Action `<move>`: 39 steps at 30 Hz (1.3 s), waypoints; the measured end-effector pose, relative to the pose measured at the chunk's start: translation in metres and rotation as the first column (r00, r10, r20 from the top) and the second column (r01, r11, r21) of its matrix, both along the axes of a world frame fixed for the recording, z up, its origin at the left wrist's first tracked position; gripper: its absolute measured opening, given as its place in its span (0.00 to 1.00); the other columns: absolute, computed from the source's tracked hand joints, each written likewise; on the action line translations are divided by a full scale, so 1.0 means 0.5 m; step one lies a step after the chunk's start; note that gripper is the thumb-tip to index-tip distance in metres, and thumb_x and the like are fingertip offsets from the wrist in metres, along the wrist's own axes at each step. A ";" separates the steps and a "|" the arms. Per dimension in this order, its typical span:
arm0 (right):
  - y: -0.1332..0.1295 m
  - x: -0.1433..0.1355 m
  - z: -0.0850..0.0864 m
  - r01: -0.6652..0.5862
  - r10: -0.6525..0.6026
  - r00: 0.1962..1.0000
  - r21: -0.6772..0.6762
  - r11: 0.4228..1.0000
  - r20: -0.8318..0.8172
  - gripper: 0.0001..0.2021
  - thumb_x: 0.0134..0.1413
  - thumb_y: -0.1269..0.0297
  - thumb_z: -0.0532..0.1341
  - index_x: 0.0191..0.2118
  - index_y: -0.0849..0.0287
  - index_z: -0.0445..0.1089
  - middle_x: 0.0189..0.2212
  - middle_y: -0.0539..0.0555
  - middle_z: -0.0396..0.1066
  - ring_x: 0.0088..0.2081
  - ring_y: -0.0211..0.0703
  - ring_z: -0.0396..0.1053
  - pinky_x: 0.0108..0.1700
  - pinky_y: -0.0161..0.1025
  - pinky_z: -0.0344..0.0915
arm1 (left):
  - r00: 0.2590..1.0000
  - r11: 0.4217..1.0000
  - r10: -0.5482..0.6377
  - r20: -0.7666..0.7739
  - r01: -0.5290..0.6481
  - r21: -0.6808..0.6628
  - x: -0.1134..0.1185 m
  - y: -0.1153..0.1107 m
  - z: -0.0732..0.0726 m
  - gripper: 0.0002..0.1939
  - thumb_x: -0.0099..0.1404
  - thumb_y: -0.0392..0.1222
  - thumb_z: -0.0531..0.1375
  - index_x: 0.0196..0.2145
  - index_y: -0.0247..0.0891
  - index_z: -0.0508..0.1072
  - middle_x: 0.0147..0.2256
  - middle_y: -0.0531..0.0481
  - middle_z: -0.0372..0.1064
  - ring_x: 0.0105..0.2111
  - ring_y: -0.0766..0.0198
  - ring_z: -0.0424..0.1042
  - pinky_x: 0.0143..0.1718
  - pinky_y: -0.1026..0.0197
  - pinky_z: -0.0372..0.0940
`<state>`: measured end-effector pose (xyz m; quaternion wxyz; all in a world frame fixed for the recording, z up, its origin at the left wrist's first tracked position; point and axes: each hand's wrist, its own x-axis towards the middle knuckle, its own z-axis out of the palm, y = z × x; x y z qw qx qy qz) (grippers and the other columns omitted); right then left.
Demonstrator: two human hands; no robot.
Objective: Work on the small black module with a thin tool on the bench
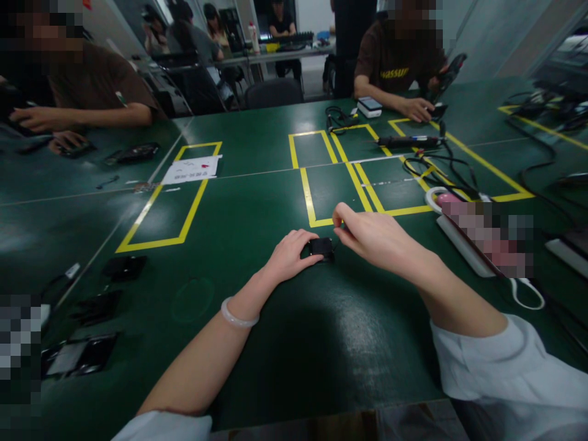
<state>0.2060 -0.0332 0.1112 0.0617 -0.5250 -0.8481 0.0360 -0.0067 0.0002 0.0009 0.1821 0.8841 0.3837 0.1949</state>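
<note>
My left hand [290,254] is closed on a small black rectangular part [321,247], with the thumb along its near side and the fingers at its far left. The part rests on or just above the green tabletop [266,355]. Just to the right of it is my right hand [374,236], its fingers curled together in a pinch. Whatever lies between those fingertips, if anything, is too small to make out. A short dark line shows between the part and the right hand.
Black parts [124,267] lie at the left. Yellow tape [184,226] marks the table, with a paper label [193,169] on it. A black pen-shaped tool [411,141], cables [463,165] and a pink case [482,233] are at the right. Two people sit across.
</note>
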 end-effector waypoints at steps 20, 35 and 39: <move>-0.003 -0.001 0.002 -0.016 0.016 1.000 -0.007 1.000 0.002 0.10 0.64 0.57 0.49 0.44 0.56 0.61 0.31 0.52 0.74 0.31 0.43 0.70 0.27 0.36 0.47 | 1.000 1.000 -0.008 -0.001 0.008 0.001 0.000 0.000 -0.002 0.20 0.66 0.54 0.57 0.49 0.39 0.66 0.44 0.45 0.68 0.43 0.55 0.66 0.45 0.54 0.63; -0.007 -0.006 0.005 -0.020 0.020 1.000 -0.011 1.000 0.008 0.12 0.64 0.55 0.48 0.43 0.57 0.61 0.30 0.53 0.73 0.31 0.44 0.70 0.27 0.36 0.47 | 1.000 1.000 -0.007 -0.007 0.007 0.007 0.001 0.000 -0.002 0.19 0.66 0.53 0.58 0.48 0.39 0.67 0.43 0.46 0.68 0.43 0.55 0.65 0.45 0.54 0.62; -0.003 -0.006 -0.003 0.001 -0.001 0.999 0.001 1.000 0.043 0.11 0.65 0.56 0.48 0.43 0.57 0.61 0.29 0.53 0.73 0.30 0.45 0.71 0.26 0.36 0.46 | 1.000 1.000 -0.007 -0.007 0.007 0.008 0.002 0.001 -0.001 0.19 0.66 0.53 0.58 0.49 0.39 0.67 0.43 0.45 0.68 0.43 0.55 0.65 0.45 0.54 0.63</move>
